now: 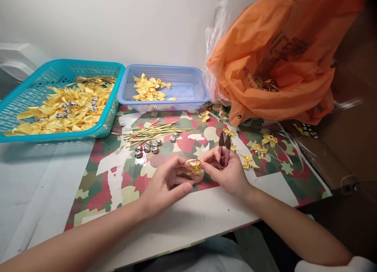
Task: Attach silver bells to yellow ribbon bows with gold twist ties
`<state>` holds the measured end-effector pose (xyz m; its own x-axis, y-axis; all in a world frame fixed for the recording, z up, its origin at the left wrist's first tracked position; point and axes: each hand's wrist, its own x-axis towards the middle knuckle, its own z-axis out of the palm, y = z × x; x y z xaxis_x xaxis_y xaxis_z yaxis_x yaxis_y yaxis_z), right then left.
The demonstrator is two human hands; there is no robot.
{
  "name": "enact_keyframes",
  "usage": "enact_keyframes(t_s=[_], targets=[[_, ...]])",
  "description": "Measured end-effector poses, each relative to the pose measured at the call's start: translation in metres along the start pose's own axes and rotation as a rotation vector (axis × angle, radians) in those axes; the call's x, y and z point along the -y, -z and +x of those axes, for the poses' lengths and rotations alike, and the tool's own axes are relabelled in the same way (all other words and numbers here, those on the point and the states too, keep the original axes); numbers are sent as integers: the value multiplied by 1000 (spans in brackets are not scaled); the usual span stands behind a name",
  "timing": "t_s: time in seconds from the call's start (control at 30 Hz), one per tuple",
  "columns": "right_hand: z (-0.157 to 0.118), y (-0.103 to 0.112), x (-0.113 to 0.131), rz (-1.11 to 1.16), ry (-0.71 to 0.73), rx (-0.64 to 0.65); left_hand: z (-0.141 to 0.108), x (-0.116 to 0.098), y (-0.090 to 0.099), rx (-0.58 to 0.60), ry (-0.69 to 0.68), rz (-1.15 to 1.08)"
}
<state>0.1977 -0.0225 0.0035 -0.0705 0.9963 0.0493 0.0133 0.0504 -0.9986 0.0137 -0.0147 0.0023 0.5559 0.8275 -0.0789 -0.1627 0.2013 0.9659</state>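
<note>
A small yellow ribbon bow [194, 168] with a looped gold cord is pinched between the thumb and finger of my right hand [231, 173]. The same hand also holds thread snips [224, 150], their two dark blades pointing up and slightly apart. Close on the other side of the bow is my left hand [169, 181], its thumb stretched away from the fingers. Its fingertips are beside the cord loop; whether they touch it I cannot tell. Beyond my hands lie several silver bells [150, 147] and a bundle of gold cord ties [153, 132].
A teal basket [110, 113] at left holds many yellow bows, bells and gold ties. Beside it, a blue basket [188, 103] contains more bows. An orange bag [288, 103] stands open at right. Bows with bells [259, 150] lie scattered on the patterned table covering [132, 193].
</note>
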Motion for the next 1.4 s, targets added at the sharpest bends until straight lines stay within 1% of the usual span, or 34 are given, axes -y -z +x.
enact_keyframes(t_s=[0.07, 0.13, 0.27, 0.4, 0.5, 0.6, 0.73, 0.8, 0.83, 0.9, 0.97, 1.03, 1.1, 1.23, 1.4], targets=[[-1, 0, -1, -29, 13, 14, 4, -3, -2, -56, 104, -55], [-1, 0, -2, -50, 29, 41, 8, -5, -2, -103, 203, -58], [-1, 2, -4, -51, 53, 76, 14, -7, 1, -80, 296, -157], [0, 6, -5, -112, 40, 105, 17, -9, 3, -24, 371, -98], [2, 6, -5, -72, 19, 126, 18, -10, 4, 30, 354, -119], [4, 5, -3, -25, 21, 135, 18, -8, 6, 53, 339, -145], [3, 8, 0, -23, 47, 92, 17, -7, 7, 32, 328, -156], [2, 15, 2, -16, 81, 61, 18, -6, 7, 4, 328, -164], [2, 20, 3, -28, 102, 65, 18, -6, 7, -10, 327, -170], [1, 29, 6, -127, 142, 122, 18, -4, 7, -36, 320, -180], [1, 36, 9, -310, 174, 209, 17, -3, 7, -56, 301, -191], [1, 40, 11, -469, 194, 257, 16, -1, 7, -78, 279, -204], [2, 41, 11, -554, 197, 261, 15, 0, 7, -104, 255, -220], [3, 42, 11, -658, 177, 224, 14, 1, 7, -146, 228, -233], [5, 42, 13, -747, 168, 235, 15, 1, 7, -147, 229, -210]])
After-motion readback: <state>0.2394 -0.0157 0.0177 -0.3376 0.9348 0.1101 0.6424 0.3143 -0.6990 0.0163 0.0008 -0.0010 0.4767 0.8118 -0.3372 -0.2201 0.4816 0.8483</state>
